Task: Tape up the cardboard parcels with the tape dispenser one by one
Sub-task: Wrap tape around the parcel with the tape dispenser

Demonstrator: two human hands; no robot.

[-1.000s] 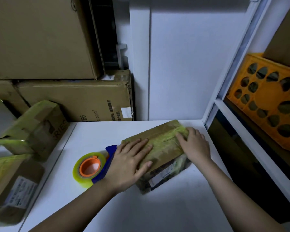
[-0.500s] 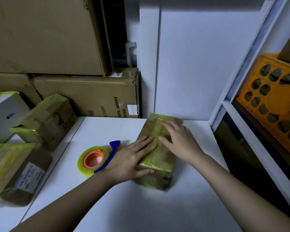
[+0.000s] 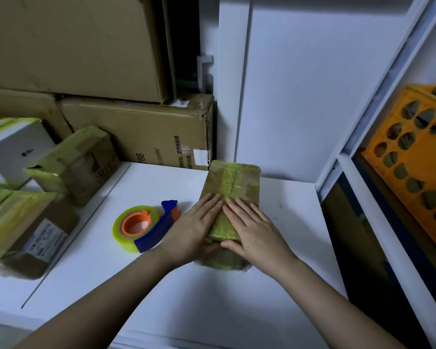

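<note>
A small cardboard parcel (image 3: 233,181) wrapped in yellowish tape lies lengthwise on the white table (image 3: 161,285), its far end near the wall. My left hand (image 3: 195,229) and my right hand (image 3: 252,226) lie flat side by side on its near half, fingers straight and pressing the top; both thumbs reach over the near edge. The tape dispenser (image 3: 146,226), blue with an orange core and a roll of clear yellowish tape, sits on the table just left of my left hand, untouched.
Several taped parcels (image 3: 76,162) are piled at the left edge. Large cardboard boxes (image 3: 141,137) are stacked behind them. A white wall panel (image 3: 287,96) stands at the back. On the right is a shelf frame (image 3: 368,197) with an orange crate (image 3: 413,157).
The parcel has been turned from lying diagonally to pointing straight away from me. My right hand has come down from the far end to the near half, beside my left hand.
</note>
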